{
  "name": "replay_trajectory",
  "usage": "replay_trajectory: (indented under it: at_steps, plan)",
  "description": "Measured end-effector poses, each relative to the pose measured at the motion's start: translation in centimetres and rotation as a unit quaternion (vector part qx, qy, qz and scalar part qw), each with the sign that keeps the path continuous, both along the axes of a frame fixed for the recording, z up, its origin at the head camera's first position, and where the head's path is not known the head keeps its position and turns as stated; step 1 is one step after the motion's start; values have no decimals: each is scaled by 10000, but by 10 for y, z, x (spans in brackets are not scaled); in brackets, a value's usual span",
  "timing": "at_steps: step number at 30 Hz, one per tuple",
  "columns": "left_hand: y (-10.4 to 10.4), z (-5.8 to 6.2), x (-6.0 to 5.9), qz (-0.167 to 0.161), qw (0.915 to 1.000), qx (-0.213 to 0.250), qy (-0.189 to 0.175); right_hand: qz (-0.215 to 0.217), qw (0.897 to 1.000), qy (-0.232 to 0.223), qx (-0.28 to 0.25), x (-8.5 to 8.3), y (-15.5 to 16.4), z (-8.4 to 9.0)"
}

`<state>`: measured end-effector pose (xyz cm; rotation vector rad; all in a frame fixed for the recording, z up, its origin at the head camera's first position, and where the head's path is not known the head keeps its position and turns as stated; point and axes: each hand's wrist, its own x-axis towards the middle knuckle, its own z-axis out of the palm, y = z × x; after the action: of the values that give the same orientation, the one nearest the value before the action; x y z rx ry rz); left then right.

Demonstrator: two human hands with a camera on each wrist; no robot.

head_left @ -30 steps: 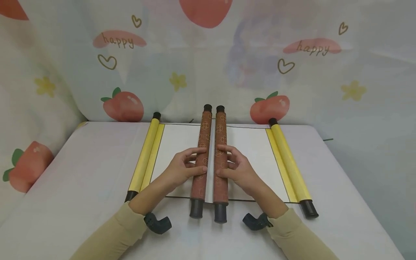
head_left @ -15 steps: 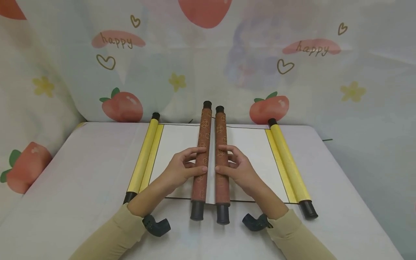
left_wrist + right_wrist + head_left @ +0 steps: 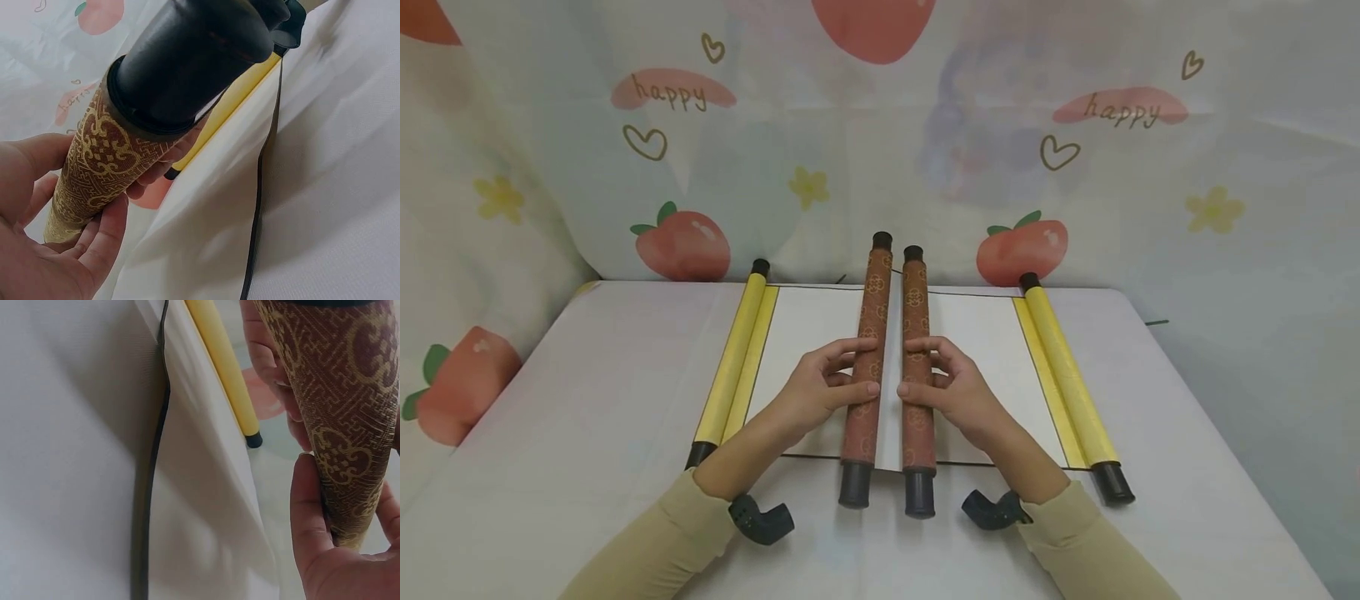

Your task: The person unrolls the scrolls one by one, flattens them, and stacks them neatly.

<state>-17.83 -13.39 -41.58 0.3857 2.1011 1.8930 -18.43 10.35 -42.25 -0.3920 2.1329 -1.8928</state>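
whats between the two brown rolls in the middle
Only a narrow strip of white paper shows between the left brown roll and the right brown roll; nothing lies on it. The head view shows this, with the left hand and right hand each gripping a roll.

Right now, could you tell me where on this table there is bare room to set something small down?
Bare table lies left of the left yellow roller, and more right of the right yellow roller. White paper shows between each yellow roller and the brown rolls. The middle is crowded: the left hand grips the left brown roll, the right hand the right brown roll.
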Motion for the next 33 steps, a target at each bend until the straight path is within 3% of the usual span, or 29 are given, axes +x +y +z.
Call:
replay_trajectory:
  at_steps: [13,33]
  plan:
    - [-3,0,-2,47,10000,2,-32,-76,9997,106,193,0,5,8]
    - [-6,0,-4,76,10000,-31,-32,-106,9998,57,181,-3,10,7]
